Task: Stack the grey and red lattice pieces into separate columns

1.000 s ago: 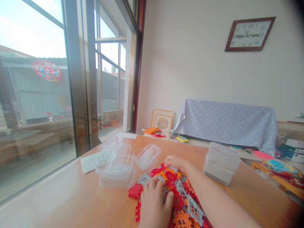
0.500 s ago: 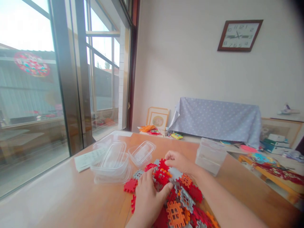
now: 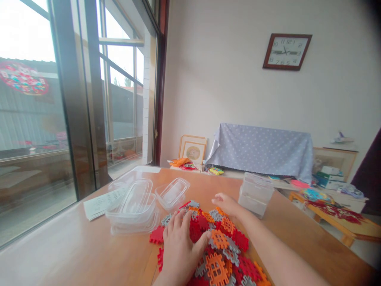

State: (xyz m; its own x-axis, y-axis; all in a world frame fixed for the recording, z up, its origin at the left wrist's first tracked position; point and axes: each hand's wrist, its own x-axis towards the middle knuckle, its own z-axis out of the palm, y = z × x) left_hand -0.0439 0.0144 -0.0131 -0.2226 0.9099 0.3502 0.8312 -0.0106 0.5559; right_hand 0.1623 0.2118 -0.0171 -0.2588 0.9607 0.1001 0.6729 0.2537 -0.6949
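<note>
A heap of interlocking plastic building tiles (image 3: 216,268) in red, orange and grey lies on the table. My left hand (image 3: 181,244) rests over the heap's left side, thumb and fingers spread around red tiles, gripping none that I can see. At the far right edge of the heap is my right hand (image 3: 225,203), its fingers loosely bent and apart. No tile shows in it. Near its fingertips lie an orange tile and a grey tile (image 3: 216,215). One red tile (image 3: 156,235) sits left of my left hand.
Clear plastic containers with lids (image 3: 132,208) stand left of the heap, and another clear container (image 3: 172,194) is behind it. A taller clear box (image 3: 256,194) stands to the right, beyond my right forearm. Papers (image 3: 101,203) lie by the window side of the wooden table (image 3: 119,258).
My right hand has let go of a red tile and moved slightly right of the heap. Tiles in the middle have shifted, with an orange one now on top. The view has turned a little right.
</note>
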